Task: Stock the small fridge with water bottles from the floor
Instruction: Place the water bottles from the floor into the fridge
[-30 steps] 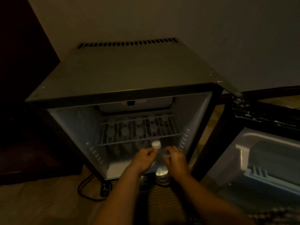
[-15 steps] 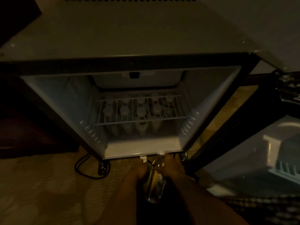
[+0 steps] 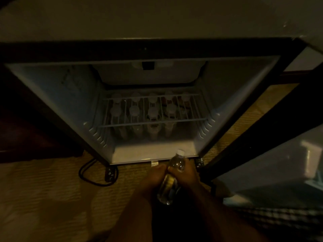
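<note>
Low in the centre of the frame, both hands grip one water bottle (image 3: 172,179) just in front of the fridge's open mouth. The left hand (image 3: 153,179) wraps the bottle's left side and the right hand (image 3: 187,175) its right, fingers closed around the body. The bottle lies tilted, its white cap (image 3: 180,152) pointing up the frame toward the fridge floor (image 3: 139,151) and its base toward the person.

To do this step well, the bottle probably wants to be stood upright as it goes over the front lip, then slid back on its base until it meets the row already standing there. A grip low on the body would likely keep the cap clear of the wire shelf (image 3: 153,122), which spans the cavity in the middle of the frame. The bare strip of floor in front of the standing bottles looks like the free spot.

The small fridge (image 3: 57,102) fills the upper and middle frame with its door (image 3: 279,172) swung open at the lower right. Beneath the wire shelf stand two rows of stocked bottles (image 3: 153,112), white caps showing through the wires; the light is too dim to count them surely. A box-shaped compartment (image 3: 148,74) sits at the top of the cavity; its contents are not visible. A black cable (image 3: 87,175) loops on the carpet (image 3: 43,189) at lower left.
</note>
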A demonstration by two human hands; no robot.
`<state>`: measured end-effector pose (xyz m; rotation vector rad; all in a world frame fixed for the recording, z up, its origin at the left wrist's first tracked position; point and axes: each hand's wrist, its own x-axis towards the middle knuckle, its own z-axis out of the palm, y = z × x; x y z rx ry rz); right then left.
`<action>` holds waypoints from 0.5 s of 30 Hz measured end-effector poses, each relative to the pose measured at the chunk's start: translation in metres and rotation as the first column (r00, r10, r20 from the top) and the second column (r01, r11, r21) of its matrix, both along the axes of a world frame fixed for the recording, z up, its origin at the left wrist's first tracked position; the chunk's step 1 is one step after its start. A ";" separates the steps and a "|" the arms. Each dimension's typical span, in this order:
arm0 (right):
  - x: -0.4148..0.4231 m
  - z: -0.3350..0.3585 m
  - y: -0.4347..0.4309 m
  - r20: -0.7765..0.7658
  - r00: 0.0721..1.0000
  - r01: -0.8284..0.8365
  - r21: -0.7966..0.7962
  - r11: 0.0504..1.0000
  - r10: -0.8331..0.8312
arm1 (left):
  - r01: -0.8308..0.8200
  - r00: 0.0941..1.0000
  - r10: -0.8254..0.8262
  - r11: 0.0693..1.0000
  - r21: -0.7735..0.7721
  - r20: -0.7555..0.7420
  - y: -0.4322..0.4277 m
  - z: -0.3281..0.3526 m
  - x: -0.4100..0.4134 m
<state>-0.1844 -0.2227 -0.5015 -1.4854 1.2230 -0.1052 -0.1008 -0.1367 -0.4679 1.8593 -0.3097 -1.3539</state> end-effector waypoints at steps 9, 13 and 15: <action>0.025 0.063 -0.042 0.089 0.990 0.138 -0.383 0.914 -0.112 | -0.177 0.984 0.177 0.981 -0.077 -0.014 -0.053 0.017 0.018; 0.030 0.063 -0.049 0.088 0.992 0.122 -0.449 0.885 -0.092 | -0.211 0.974 0.202 0.974 -0.081 -0.100 -0.069 0.006 0.019; 0.034 0.059 -0.049 0.092 0.993 0.113 -0.442 0.890 -0.080 | -0.278 0.943 0.255 0.957 -0.084 -0.215 -0.071 0.002 0.018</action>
